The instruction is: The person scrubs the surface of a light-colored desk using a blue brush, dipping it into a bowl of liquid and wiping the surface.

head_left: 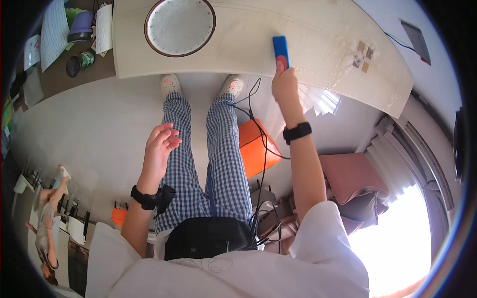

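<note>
My right hand [285, 87] reaches out to the near edge of the pale table [238, 44]. Its fingers are closed on one end of a blue rectangular block [280, 47], whose material I cannot make out. A small red patch shows at the thumb. My left hand [160, 146] hangs in the air over my left leg, fingers loosely bent and apart, holding nothing. Farther off, left of the block, a round white tray [180, 27] with a brown rim lies on the table.
Wet, shiny streaks surround brown square marks [364, 55] on the table's right. At left, a brown surface holds papers [54, 35], a purple container [81, 25] and a green jar [87, 58]. Below are an orange box [258, 149], dark cables [266, 159] and a pink chair [350, 176]. Another person [47, 223] appears far left.
</note>
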Demonstrator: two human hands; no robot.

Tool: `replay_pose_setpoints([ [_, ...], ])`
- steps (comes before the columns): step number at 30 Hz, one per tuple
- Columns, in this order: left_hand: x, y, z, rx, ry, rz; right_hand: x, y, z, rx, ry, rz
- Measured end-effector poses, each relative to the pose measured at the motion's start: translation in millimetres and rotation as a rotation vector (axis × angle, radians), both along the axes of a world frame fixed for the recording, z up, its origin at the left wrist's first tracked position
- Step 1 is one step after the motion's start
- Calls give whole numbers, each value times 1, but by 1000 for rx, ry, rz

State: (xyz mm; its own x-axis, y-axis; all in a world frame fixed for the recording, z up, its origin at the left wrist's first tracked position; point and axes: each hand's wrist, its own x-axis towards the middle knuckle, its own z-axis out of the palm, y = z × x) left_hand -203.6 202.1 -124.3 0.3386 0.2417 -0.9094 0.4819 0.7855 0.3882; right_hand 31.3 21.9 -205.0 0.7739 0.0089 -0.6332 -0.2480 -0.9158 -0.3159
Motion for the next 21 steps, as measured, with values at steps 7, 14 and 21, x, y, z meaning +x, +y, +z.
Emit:
replay_pose_setpoints([
  [7, -3, -6, 1, -7, 26, -38, 17, 4, -7, 51, 36, -62],
  [14, 2, -3, -2, -4, 16, -11, 5, 5, -9, 25, -2, -35],
  [21, 0, -8, 0, -2, 18, -16, -21, 2, -11, 10, -60, -12],
])
